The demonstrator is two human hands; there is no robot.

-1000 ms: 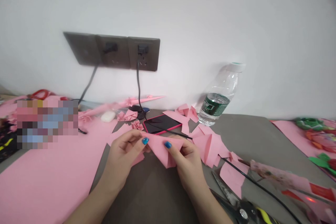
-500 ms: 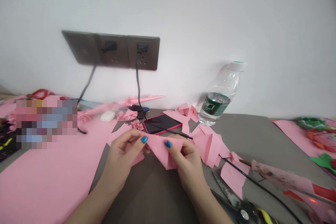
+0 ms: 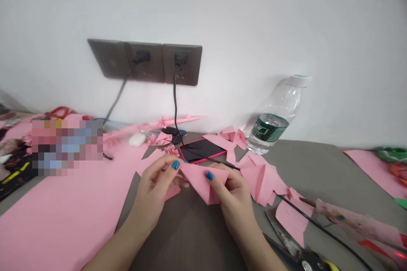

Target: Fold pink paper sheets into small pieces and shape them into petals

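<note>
A small piece of folded pink paper (image 3: 203, 180) is held between my two hands above the dark table. My left hand (image 3: 160, 184) pinches its upper left corner between thumb and fingers. On the right side, my right hand (image 3: 230, 190) grips the paper with the thumb pressed flat on its face and the fingers behind. The paper comes to a point at the bottom. Just beyond the hands lies a phone (image 3: 203, 150) with a pink edge, and a folded pink paper flower (image 3: 172, 150) rests beside it.
Pink paper pieces (image 3: 259, 178) lie right of my hands, near scissors (image 3: 286, 237) and a black cable (image 3: 318, 220). A water bottle (image 3: 273, 120) stands by the wall. A large pink sheet (image 3: 73, 207) covers the left side. Wall sockets (image 3: 144, 61) hold two plugs.
The view has turned slightly left, so everything sits further right in the picture. Both hands keep their grip on the folded paper; the left thumb has shifted nearer its corner.
</note>
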